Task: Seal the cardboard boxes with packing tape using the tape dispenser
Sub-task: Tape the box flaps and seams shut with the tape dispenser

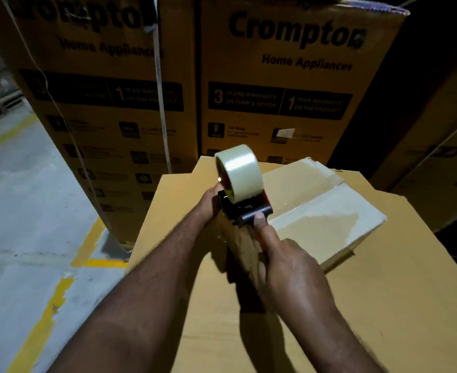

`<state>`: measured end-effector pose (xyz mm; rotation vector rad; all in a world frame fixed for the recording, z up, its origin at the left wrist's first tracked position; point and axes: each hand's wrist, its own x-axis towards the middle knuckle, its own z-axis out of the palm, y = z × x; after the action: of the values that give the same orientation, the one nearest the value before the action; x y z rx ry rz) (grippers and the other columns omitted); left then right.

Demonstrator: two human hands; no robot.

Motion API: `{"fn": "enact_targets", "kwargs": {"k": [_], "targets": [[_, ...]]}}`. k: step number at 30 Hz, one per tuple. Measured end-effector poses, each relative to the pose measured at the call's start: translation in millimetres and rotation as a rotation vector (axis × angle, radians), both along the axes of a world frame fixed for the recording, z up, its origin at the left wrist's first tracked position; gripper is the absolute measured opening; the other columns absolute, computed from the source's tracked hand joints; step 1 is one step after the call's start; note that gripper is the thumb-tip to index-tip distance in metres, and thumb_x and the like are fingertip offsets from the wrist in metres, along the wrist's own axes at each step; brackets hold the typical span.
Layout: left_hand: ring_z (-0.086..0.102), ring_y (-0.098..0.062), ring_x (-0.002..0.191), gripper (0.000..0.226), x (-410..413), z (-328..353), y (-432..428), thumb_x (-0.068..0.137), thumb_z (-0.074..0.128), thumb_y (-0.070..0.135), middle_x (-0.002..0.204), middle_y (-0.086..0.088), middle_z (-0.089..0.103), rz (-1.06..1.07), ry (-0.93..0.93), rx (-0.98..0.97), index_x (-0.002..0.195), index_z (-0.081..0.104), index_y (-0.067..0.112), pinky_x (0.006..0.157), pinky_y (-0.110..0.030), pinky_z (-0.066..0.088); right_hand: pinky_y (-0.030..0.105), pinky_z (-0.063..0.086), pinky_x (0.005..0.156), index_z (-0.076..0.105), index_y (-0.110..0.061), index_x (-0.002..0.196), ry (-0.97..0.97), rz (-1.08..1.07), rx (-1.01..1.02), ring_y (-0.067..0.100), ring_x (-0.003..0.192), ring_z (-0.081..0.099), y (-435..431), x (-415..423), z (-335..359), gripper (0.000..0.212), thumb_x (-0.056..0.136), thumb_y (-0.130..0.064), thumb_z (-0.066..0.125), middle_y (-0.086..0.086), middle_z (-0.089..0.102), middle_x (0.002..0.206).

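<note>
A small cardboard box (324,211) with shiny tape on its top lies on a large flat brown carton (383,305). Over the small box's near left edge I hold a tape dispenser (246,208) carrying a roll of clear tape (239,170). My right hand (286,267) grips the dispenser's handle, with the thumb stretched forward onto its black front part. My left hand (211,203) reaches in from the left and holds the box or the dispenser's left side; its fingers are hidden behind the dispenser.
Two tall printed Crompton cartons (275,76) stand upright just behind the work surface, the left one (108,103) bound with white strapping. Grey concrete floor (20,211) with yellow lines lies to the left. More cartons sit in shadow at the right (437,168).
</note>
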<state>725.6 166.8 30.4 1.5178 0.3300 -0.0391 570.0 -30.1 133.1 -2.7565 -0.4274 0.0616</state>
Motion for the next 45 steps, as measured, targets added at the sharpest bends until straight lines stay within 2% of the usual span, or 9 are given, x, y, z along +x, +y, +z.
{"fn": "enact_targets", "kwargs": {"k": [4, 8, 13, 19, 25, 30, 33, 40, 45], "targets": [[0.060, -0.030, 0.108, 0.055, 0.9, 10.0, -4.7, 0.082, 0.047, 0.048, 0.113, -0.014, 0.064, -0.106, -0.018, 0.388, 0.115, 0.059, 0.004, 0.094, -0.042, 0.052, 0.030, 0.041, 0.060, -0.006, -0.049, 0.151, 0.029, -0.045, -0.014, 0.014, 0.075, 0.051, -7.3, 5.6, 5.0, 0.072, 0.102, -0.035, 0.044, -0.003, 0.054, 0.091], [0.064, -0.034, 0.096, 0.029, 3.7, 6.6, -9.4, 0.101, 0.051, 0.028, 0.088, -0.011, 0.066, 0.129, 0.049, -0.073, 0.082, 0.062, 0.010, 0.082, -0.042, 0.054, 0.026, 0.041, 0.058, -0.012, -0.052, 0.150, 0.009, -0.040, -0.046, 0.009, 0.072, 0.049, 1.4, -2.9, 6.8, 0.072, 0.104, -0.035, 0.041, -0.004, 0.048, 0.089], [0.063, -0.031, 0.096, 0.010, 1.3, 0.7, 0.2, 0.097, 0.062, 0.019, 0.097, -0.010, 0.066, 0.072, -0.063, -0.352, 0.092, 0.063, 0.010, 0.096, -0.050, 0.050, 0.029, 0.037, 0.058, -0.008, -0.050, 0.153, -0.041, -0.043, -0.089, 0.013, 0.067, 0.043, 19.4, -9.4, 6.7, 0.071, 0.105, -0.028, 0.040, -0.006, 0.035, 0.083], [0.066, -0.029, 0.102, 0.022, 11.8, -10.3, 8.4, 0.102, 0.054, 0.024, 0.098, -0.002, 0.070, 0.044, -0.077, 0.139, 0.084, 0.064, 0.027, 0.096, -0.053, 0.054, 0.034, 0.049, 0.063, -0.005, -0.055, 0.149, -0.031, -0.056, -0.085, 0.015, 0.072, 0.051, -1.8, -33.7, 16.7, 0.067, 0.104, -0.033, 0.039, -0.005, 0.045, 0.082], [0.067, -0.028, 0.093, 0.036, 2.0, 2.3, 2.4, 0.106, 0.042, 0.031, 0.088, 0.000, 0.069, 0.014, -0.081, 0.211, 0.080, 0.066, 0.031, 0.091, -0.044, 0.053, 0.032, 0.051, 0.068, -0.011, -0.058, 0.144, -0.015, -0.086, -0.098, 0.013, 0.075, 0.053, -14.6, -59.0, 22.7, 0.070, 0.104, -0.034, 0.040, -0.007, 0.049, 0.085], [0.049, -0.029, 0.133, 0.048, 10.3, -2.7, 8.9, 0.098, 0.040, 0.054, 0.148, -0.004, 0.052, -0.051, -0.002, 0.518, 0.140, 0.051, 0.032, 0.113, -0.060, 0.035, 0.025, 0.037, 0.055, -0.002, -0.056, 0.149, 0.009, -0.104, -0.077, 0.007, 0.072, 0.051, -16.0, -62.0, 24.8, 0.067, 0.105, -0.030, 0.041, -0.008, 0.051, 0.085], [0.023, -0.026, 0.151, 0.059, -13.8, 17.2, 1.6, 0.101, 0.058, 0.038, 0.163, 0.001, 0.031, 0.103, -0.192, 0.820, 0.154, 0.038, 0.024, 0.118, -0.063, 0.020, 0.026, 0.038, 0.054, 0.002, -0.054, 0.150, -0.004, -0.093, -0.058, 0.009, 0.072, 0.050, -12.2, -57.7, 24.5, 0.068, 0.103, -0.025, 0.041, -0.008, 0.050, 0.083], [0.012, -0.034, 0.153, 0.076, -41.4, 17.0, -27.4, 0.089, 0.076, 0.037, 0.165, -0.005, 0.024, 0.013, -0.193, 0.494, 0.153, 0.038, 0.024, 0.119, -0.066, 0.020, 0.028, 0.044, 0.058, 0.003, -0.052, 0.149, -0.030, -0.082, -0.019, 0.010, 0.072, 0.052, -15.6, -57.5, 20.1, 0.067, 0.102, -0.026, 0.043, -0.008, 0.050, 0.084], [-0.001, -0.021, 0.157, 0.065, -45.3, 22.7, -27.8, 0.097, 0.064, 0.041, 0.169, -0.003, 0.017, -0.082, -0.283, 0.835, 0.154, 0.042, 0.019, 0.122, -0.054, -0.013, 0.027, 0.041, 0.052, 0.005, -0.053, 0.146, -0.023, -0.107, 0.018, 0.005, 0.065, 0.049, -22.9, -55.1, 20.9, 0.068, 0.101, -0.025, 0.048, -0.009, 0.050, 0.076]]}}
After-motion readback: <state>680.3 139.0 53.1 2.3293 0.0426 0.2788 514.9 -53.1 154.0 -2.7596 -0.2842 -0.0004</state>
